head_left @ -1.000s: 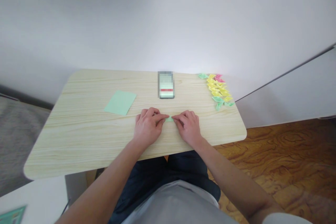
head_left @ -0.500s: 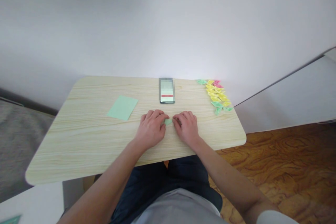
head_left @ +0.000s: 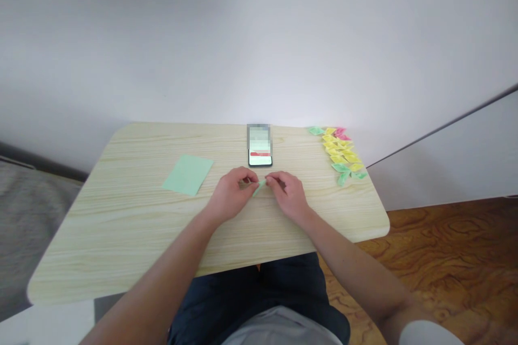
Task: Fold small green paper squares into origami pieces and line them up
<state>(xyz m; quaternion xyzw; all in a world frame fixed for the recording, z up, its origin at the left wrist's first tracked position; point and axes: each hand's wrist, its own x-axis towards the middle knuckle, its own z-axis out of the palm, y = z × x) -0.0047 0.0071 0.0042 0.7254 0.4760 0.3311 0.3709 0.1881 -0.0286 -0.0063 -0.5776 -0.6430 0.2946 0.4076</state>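
A small folded piece of green paper (head_left: 259, 187) is pinched between my two hands, a little above or on the table; its exact height is unclear. My left hand (head_left: 233, 193) grips its left end between thumb and forefinger. At the other end, the thumb and fingertips of my right hand (head_left: 288, 194) close on the paper's tip. My fingers hide part of the folds. Left of my hands lies a flat green square of paper (head_left: 188, 175). Folded paper pieces in yellow (head_left: 338, 148), green (head_left: 343, 170) and pink (head_left: 342, 133) are grouped at the right.
A phone (head_left: 260, 145) with a lit, partly blurred screen lies just beyond my hands. The pale wood-grain table (head_left: 133, 215) meets a white wall (head_left: 226, 43) at the back. Wooden floor (head_left: 445, 248) shows at the right, beyond the table's rounded corner.
Both hands have stayed close together. The green paper was lying flatter between the fingertips and is now tilted, its right end higher in view. The whole view has shifted slightly.
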